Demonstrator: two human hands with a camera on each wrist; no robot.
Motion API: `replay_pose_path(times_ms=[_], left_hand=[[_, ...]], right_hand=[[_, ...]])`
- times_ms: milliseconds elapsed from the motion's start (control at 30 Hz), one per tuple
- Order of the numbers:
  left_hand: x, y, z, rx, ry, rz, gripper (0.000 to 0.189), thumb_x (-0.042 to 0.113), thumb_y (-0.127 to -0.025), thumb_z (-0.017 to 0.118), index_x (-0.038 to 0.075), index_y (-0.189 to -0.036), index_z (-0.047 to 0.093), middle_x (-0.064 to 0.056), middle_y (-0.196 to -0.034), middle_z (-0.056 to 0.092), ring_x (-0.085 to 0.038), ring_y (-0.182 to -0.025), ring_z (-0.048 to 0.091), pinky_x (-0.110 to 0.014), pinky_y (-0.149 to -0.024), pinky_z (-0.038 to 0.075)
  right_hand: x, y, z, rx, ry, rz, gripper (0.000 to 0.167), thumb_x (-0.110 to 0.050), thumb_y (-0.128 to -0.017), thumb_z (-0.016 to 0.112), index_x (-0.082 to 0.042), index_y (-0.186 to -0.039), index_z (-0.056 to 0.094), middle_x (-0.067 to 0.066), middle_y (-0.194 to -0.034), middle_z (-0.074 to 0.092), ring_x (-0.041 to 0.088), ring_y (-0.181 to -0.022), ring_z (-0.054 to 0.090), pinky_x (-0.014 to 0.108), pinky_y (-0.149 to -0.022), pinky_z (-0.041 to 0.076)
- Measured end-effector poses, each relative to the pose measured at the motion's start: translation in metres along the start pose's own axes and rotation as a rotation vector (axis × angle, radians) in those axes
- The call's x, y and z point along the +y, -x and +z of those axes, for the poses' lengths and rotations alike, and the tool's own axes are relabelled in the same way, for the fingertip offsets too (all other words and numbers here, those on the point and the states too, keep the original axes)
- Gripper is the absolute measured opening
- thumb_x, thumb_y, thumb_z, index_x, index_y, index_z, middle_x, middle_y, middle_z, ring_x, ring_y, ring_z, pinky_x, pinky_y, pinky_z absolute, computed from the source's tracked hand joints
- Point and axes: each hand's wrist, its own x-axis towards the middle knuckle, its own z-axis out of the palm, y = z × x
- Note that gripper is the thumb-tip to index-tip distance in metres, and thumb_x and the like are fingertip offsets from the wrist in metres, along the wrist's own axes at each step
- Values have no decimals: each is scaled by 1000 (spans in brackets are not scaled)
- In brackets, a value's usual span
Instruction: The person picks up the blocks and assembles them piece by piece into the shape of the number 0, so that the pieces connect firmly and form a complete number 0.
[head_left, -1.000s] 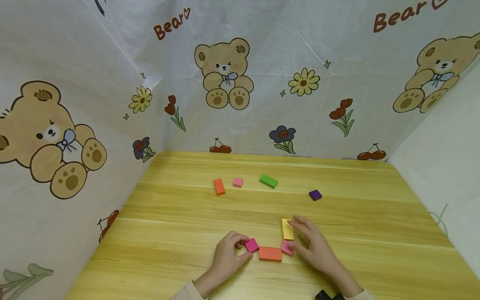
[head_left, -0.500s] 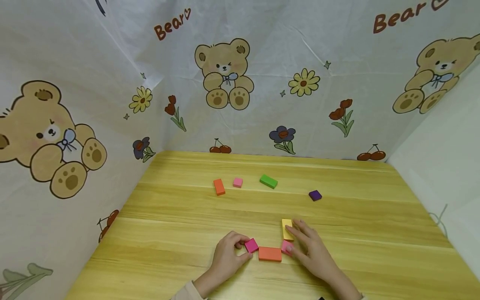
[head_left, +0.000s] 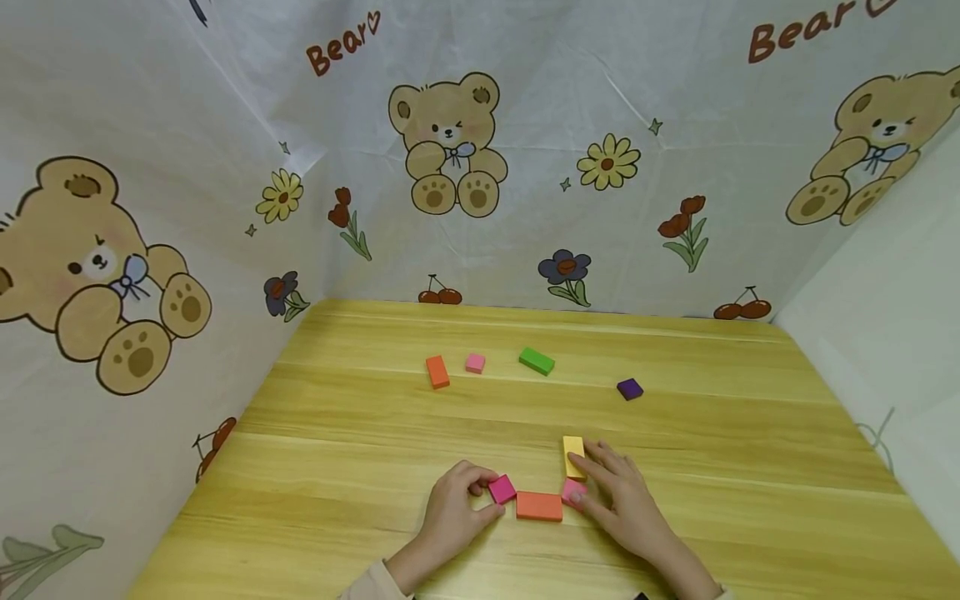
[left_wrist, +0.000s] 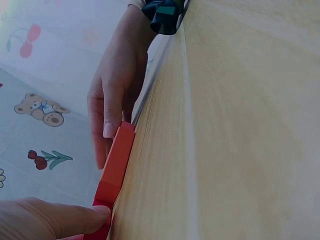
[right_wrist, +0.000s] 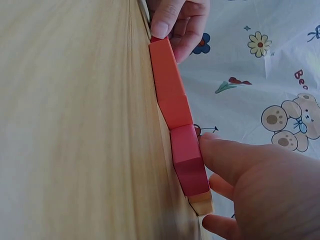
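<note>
"Orange block (head_left: 539, 507) in the middle; I'll place everything from that. Which step is this?"

"Setting blocks end to end, I'd judge. At its left end, the left hand (head_left: 457, 510) pinches a magenta block (head_left: 502, 490) between thumb and fingertips, set askew, one corner towards the orange."

"And the right hand (head_left: 626, 504)?"

"Loosely spread off the right end, clasping nothing: thumb on a pink block (head_left: 571, 485), a fingertip on the yellow block (head_left: 573, 445) beyond it. How firmly it presses I can't tell; the fingers hide the contact."

"What does the next move call for?"

"Probably a small twist to square the magenta block, gently, so its neighbours don't skid."

"Materials?"

"Smooth and crisp-edged; painted wood, I'd guess. Magenta and pink are stubby, orange and yellow oblong. The table (head_left: 337, 467) has streaky, wood-like grain."

"Any spares?"

"Well beyond the orange block: a green bar (head_left: 537, 361), a purple piece (head_left: 630, 389), a small pink cube (head_left: 476, 363) and a second orange bar (head_left: 438, 372), all untouched."
</note>
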Motion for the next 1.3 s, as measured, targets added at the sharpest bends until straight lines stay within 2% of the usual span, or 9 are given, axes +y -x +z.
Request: replay_pose_path(times_ms=[200, 333, 433, 533, 700, 833, 1067, 1233, 1300], left_hand=[[1, 0, 0, 2, 6, 4, 35, 13, -68, 88, 12, -100, 73, 7, -90, 64, -3, -76, 53, -20, -70, 44], [0, 0, -2, -16, 53, 16, 39, 15, -69, 88, 9, -103, 72, 4, -94, 65, -5, -77, 54, -21, -70, 45], [-3, -3, -10, -53, 132, -15, 44, 16, -70, 88, 6, -109, 69, -1, -97, 64, -8, -80, 55, -21, -70, 47], [-7, -12, -23, -57, 201, -68, 48, 16, -72, 87, 3, -114, 67, -8, -101, 63, -14, -84, 57, -21, -70, 48], [-18, -35, -51, 23, 210, -152, 53, 15, -74, 85, 2, -121, 65, -16, -111, 62, -23, -92, 59, -26, -75, 51], [-35, -61, -72, 63, 205, -238, 64, 14, -76, 84, 4, -133, 56, -18, -125, 54, -28, -106, 55, -37, -87, 50], [-65, -105, -94, -2, 259, -336, 86, 13, -81, 80, 9, -152, 31, -22, -152, 25, -41, -132, 37, -53, -99, 45], [-77, -130, -95, -46, 244, -399, 93, 9, -80, 80, 10, -154, 25, -23, -156, 19, -42, -134, 35, -54, -103, 42], [-80, -137, -94, -52, 218, -408, 93, 9, -79, 81, 11, -154, 27, -21, -155, 20, -40, -131, 38, -51, -100, 44]], right_hand=[[1, 1, 0, 0, 10, 6, 51, -31, -87, 73, -13, -133, 62, 20, -144, 50, 46, -137, 35, 75, -104, 19], [1, 2, 0, 7, 11, 1, 51, -30, -87, 73, -13, -133, 62, 21, -143, 50, 47, -137, 36, 76, -103, 20], [1, 1, 1, 16, 11, -11, 50, -29, -86, 73, -12, -132, 62, 22, -142, 51, 48, -136, 36, 76, -103, 20], [0, 0, 1, 18, 17, -19, 50, -30, -87, 73, -12, -132, 62, 22, -142, 51, 48, -135, 37, 76, -103, 20], [0, -2, 1, 19, 27, -16, 51, -30, -86, 74, -11, -132, 63, 22, -141, 51, 48, -135, 38, 75, -103, 21], [1, -2, 0, 27, 32, -18, 50, -30, -86, 74, -11, -131, 63, 23, -140, 53, 48, -135, 38, 75, -103, 21], [1, -1, 0, 27, 32, -25, 50, -30, -86, 74, -12, -131, 63, 22, -140, 53, 48, -135, 39, 76, -102, 21], [2, 0, 1, 29, 43, -23, 50, -31, -86, 74, -12, -131, 64, 20, -140, 54, 47, -135, 40, 75, -103, 22], [2, 1, 1, 29, 46, -23, 50, -31, -86, 74, -13, -131, 63, 20, -140, 54, 47, -134, 40, 75, -103, 22]])
